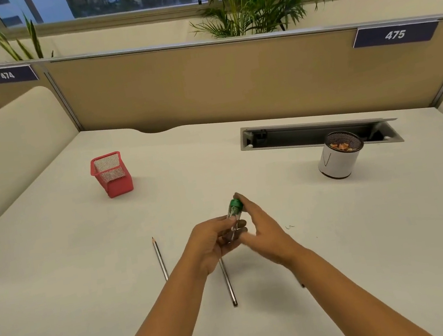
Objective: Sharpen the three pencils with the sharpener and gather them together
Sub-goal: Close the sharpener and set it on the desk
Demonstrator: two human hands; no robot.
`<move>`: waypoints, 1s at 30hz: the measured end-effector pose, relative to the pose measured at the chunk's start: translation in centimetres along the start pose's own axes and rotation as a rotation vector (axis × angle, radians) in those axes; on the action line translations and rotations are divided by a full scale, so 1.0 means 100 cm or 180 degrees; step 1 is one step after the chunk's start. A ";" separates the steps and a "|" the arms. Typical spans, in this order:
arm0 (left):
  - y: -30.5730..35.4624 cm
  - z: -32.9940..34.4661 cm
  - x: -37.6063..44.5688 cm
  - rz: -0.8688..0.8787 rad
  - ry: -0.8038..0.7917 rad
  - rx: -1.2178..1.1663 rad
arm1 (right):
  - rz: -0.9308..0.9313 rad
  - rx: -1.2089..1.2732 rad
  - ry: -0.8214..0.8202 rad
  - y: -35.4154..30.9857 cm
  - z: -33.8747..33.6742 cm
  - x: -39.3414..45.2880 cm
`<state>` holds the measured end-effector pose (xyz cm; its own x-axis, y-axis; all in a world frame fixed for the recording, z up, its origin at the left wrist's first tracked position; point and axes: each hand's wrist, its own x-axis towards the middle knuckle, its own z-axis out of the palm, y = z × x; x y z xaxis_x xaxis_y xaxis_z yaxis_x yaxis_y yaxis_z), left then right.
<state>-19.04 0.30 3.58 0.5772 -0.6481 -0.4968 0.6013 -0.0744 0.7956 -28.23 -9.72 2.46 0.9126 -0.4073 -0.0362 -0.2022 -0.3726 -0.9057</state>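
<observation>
Left hand [211, 242] clamped on pencil [228, 285] shaft, right hand [265, 230] pinching green-capped sharpener [234, 212] above surface [372, 245], second pencil [160, 260] lying just left; light, stiff, slick-barrelled, brittle lead likely, so grip close behind the tip.

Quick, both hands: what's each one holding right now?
Left hand: closed on the pencil, its tip in the sharpener.
Right hand: fingers on the sharpener's green cap, half open.
</observation>
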 end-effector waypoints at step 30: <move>0.019 -0.032 0.030 -0.0095 0.0075 0.0243 | 0.0860 -0.0298 0.1559 -0.026 0.068 0.027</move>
<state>-14.37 0.61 2.46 0.5730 -0.6268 -0.5280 0.5751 -0.1515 0.8039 -22.85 -4.20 1.87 0.5571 -0.8295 -0.0409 -0.4567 -0.2648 -0.8493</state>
